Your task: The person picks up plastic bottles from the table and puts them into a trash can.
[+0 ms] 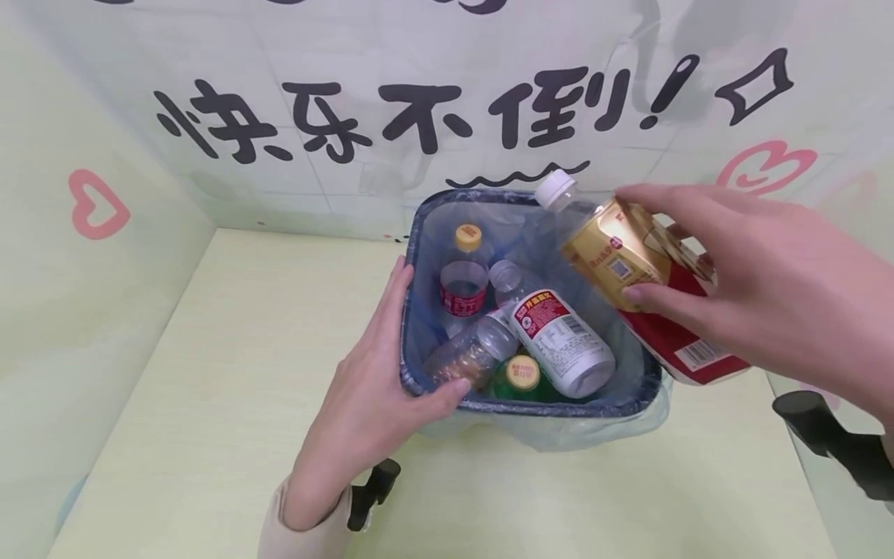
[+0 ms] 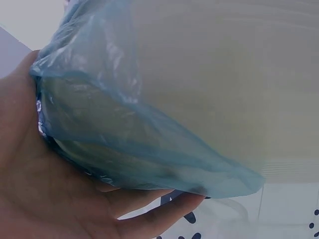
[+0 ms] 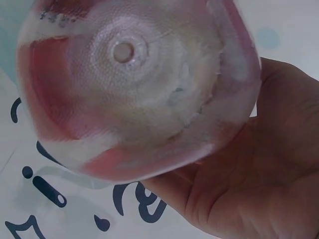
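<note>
My right hand [image 1: 754, 264] grips a large plastic bottle [image 1: 646, 283] with a gold and red label and white cap. The bottle tilts, cap end over the right side of a lined trash bin [image 1: 531, 409]. Its clear, ridged base [image 3: 129, 99] fills much of the right wrist view. With the thumb over the near left rim and fingers along the outside, my left hand [image 1: 370, 373] holds the bin. Inside lie several bottles: a yellow-capped one [image 1: 464, 283], a white-labelled one [image 1: 562, 341], a clear one [image 1: 475, 349] and a green one with a pale cap [image 1: 522, 374].
The bin stands on a pale wooden tabletop [image 1: 209, 373], close to a white back wall [image 1: 363, 46] with black lettering. A bluish liner bag [image 2: 114, 124] folds over the rim and hangs outside. Side panels with pink hearts [image 1: 98, 204] flank the table.
</note>
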Demonstrator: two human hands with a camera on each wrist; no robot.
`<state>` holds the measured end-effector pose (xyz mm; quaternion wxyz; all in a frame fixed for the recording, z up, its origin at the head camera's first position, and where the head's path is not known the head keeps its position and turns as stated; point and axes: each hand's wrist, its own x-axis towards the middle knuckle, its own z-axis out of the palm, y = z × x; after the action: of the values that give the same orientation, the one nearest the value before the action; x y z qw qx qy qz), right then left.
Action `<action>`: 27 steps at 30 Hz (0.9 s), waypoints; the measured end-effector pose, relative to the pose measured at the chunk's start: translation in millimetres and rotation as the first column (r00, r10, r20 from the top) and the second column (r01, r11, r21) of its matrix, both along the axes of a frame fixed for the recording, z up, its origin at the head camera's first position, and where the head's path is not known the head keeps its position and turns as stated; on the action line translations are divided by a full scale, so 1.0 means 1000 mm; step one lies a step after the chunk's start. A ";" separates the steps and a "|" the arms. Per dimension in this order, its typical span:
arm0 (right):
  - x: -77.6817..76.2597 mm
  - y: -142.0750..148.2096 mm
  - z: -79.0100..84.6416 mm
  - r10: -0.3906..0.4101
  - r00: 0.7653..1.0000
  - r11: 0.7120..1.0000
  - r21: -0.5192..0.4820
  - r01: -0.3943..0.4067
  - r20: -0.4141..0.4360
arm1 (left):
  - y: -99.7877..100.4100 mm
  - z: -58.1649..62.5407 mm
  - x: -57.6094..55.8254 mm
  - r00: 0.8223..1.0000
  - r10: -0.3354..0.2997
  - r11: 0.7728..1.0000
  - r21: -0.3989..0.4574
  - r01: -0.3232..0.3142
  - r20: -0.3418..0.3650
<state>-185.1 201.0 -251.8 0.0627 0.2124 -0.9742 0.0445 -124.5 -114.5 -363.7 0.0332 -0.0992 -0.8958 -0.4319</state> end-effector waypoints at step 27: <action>0.018 -0.050 0.023 0.180 0.983 0.980 -0.079 -0.183 -0.041 | -0.001 0.002 -0.001 1.000 -0.005 1.000 0.010 0.005 0.002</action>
<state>-166.7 150.8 -228.9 0.0834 0.2983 -0.9469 0.0865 -125.5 -115.6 -362.1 0.0317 -0.1008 -0.8934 -0.4367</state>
